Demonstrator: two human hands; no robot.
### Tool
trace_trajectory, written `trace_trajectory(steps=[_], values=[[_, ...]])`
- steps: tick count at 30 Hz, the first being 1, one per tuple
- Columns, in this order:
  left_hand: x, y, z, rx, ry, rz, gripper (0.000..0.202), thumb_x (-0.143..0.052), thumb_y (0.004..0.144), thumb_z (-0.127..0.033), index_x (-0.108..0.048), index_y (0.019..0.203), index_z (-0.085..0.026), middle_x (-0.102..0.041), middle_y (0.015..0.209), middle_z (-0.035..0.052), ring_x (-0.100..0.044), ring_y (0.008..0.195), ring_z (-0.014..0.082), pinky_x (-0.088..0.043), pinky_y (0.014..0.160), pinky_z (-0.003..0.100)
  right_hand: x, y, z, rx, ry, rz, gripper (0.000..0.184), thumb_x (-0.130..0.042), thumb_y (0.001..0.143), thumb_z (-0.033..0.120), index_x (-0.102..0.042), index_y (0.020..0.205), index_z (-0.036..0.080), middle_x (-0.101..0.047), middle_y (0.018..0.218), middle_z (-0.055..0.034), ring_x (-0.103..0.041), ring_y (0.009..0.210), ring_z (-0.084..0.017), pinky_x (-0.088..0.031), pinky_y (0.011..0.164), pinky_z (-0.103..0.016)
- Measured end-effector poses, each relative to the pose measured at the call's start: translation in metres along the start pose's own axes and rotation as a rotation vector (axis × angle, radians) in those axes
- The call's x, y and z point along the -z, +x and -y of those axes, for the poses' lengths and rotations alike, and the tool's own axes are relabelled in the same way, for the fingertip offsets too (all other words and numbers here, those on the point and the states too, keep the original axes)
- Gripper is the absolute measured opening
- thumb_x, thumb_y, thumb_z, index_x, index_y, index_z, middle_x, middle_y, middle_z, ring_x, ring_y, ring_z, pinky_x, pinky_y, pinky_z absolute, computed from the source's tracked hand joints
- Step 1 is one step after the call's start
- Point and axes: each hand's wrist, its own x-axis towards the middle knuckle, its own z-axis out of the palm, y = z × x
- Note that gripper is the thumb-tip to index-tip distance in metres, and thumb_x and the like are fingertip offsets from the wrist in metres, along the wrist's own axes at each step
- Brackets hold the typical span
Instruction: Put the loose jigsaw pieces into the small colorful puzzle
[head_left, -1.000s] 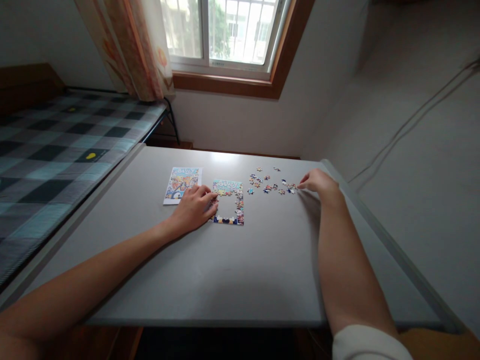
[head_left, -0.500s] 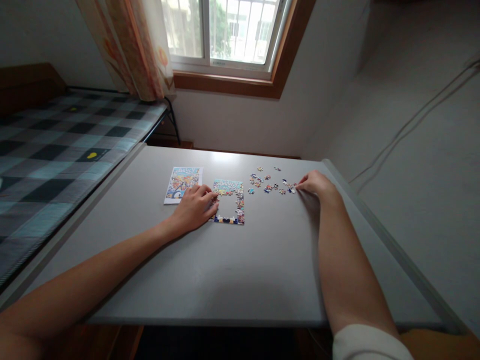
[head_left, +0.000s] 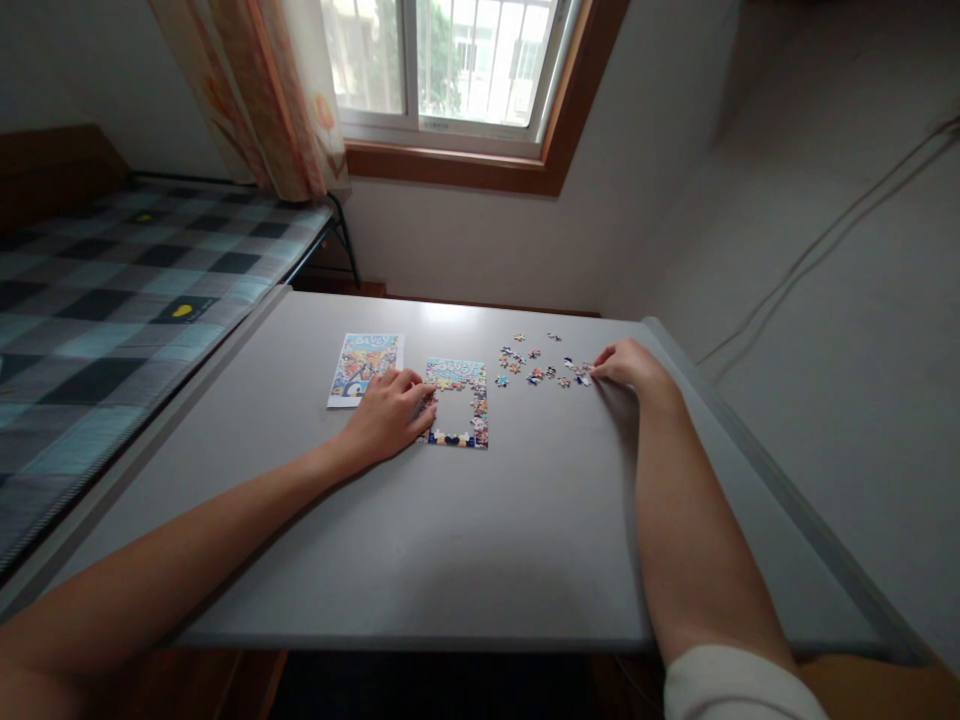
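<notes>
A person's left hand (head_left: 388, 412) lay across the left side of a partly assembled puzzle (head_left: 481, 405) on a pale counter (head_left: 525, 530), its grip loosely spread and curved, hiding much of that border. The puzzle, a frame around a bare middle, sat near the counter's center, just right of a printed sheet (head_left: 352, 362) whose lower right corner was also blocked by the hand. To the puzzle's right, loose pieces (head_left: 535, 377) were scattered, well apart from the counter's near edge. At their right end, the right hand (head_left: 630, 362) had its grip drawn together against the outermost pieces; whether it pinched 1 of them could not be told. A checked bed (head_left: 75, 280) flanked the counter on the left, a curtain (head_left: 277, 100) hung beside a barred window (head_left: 480, 60), and a cable (head_left: 787, 270) ran along the right wall (head_left: 847, 400).
</notes>
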Motion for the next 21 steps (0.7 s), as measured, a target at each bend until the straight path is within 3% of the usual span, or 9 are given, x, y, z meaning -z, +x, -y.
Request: trace_trajectory(steps=[3,6,12,16,21], values=[[-0.001,0.000,0.001,0.009,-0.012,0.006,0.025,-0.054,0.092,-0.034,-0.067,0.108,-0.020,-0.062,0.105,0.0078,-0.053,0.098,0.0248,-0.041,0.086,0.040,0.004,-0.004,0.007,-0.106,0.045,0.080,0.012,-0.076,0.061,0.022,-0.073,0.072,0.021,-0.069,0.069,-0.0037,-0.062,0.067,-0.018,-0.045,0.059,-0.027],[-0.001,0.000,0.001,0.015,-0.019,0.006,0.024,-0.054,0.092,-0.034,-0.067,0.108,-0.020,-0.062,0.105,0.0075,-0.053,0.098,0.0246,-0.041,0.087,0.040,0.007,-0.008,0.011,-0.075,0.118,0.106,0.008,-0.076,0.062,0.020,-0.072,0.068,0.018,-0.067,0.064,-0.0032,-0.060,0.063,-0.016,-0.043,0.057,-0.026],[-0.001,0.000,0.000,0.018,-0.020,0.010,0.025,-0.054,0.092,-0.034,-0.067,0.108,-0.019,-0.063,0.106,0.0082,-0.054,0.098,0.0251,-0.042,0.086,0.041,0.015,-0.012,0.023,-0.033,0.176,-0.011,0.006,-0.075,0.066,0.020,-0.070,0.063,0.017,-0.067,0.062,-0.0035,-0.060,0.062,-0.016,-0.042,0.055,-0.026],[-0.001,0.000,0.001,0.016,-0.020,0.009,0.026,-0.054,0.092,-0.034,-0.067,0.108,-0.019,-0.063,0.106,0.0085,-0.054,0.098,0.0256,-0.042,0.086,0.041,0.014,-0.016,0.040,0.111,0.288,0.003,0.004,-0.074,0.069,0.017,-0.072,0.068,0.014,-0.071,0.070,-0.0065,-0.062,0.065,-0.015,-0.044,0.058,-0.025],[-0.002,-0.001,0.002,0.011,-0.025,0.004,0.025,-0.054,0.093,-0.034,-0.067,0.109,-0.020,-0.062,0.106,0.0080,-0.053,0.099,0.0256,-0.041,0.088,0.041,0.009,-0.023,0.058,0.336,0.401,0.175,0.009,-0.076,0.069,0.021,-0.075,0.075,0.014,-0.073,0.076,-0.0073,-0.064,0.068,-0.016,-0.048,0.062,-0.025]])
